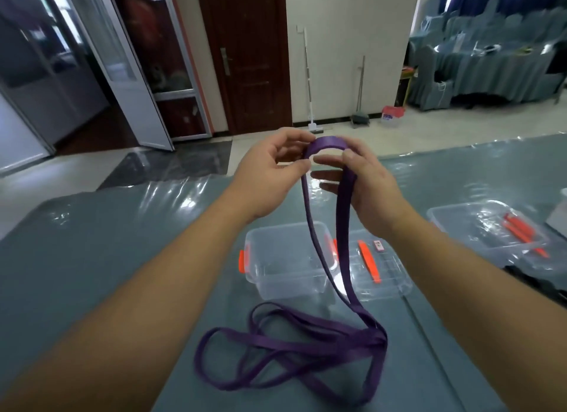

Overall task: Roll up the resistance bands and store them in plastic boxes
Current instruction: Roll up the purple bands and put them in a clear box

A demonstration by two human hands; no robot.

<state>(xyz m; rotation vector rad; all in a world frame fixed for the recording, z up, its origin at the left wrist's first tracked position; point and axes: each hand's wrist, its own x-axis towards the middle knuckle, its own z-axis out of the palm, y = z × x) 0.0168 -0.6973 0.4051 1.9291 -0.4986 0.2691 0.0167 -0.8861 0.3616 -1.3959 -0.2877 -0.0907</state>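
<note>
Purple resistance band (342,196): top loop pinched between left hand (270,172) and right hand (365,184) above table (122,242); slack piled near. Clear plastic box (285,258) beyond pile; lid (383,267) right.

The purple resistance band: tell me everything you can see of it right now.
The purple resistance band is a long, flat strap that looks like woven fabric or matte rubber. Its top end is bent into a small arch held up between both hands: the left hand pinches one side, the right hand grips the other. Two strands hang down in front of the open clear plastic box. The rest lies in loose, overlapping loops on the grey table, not yet rolled.
</note>
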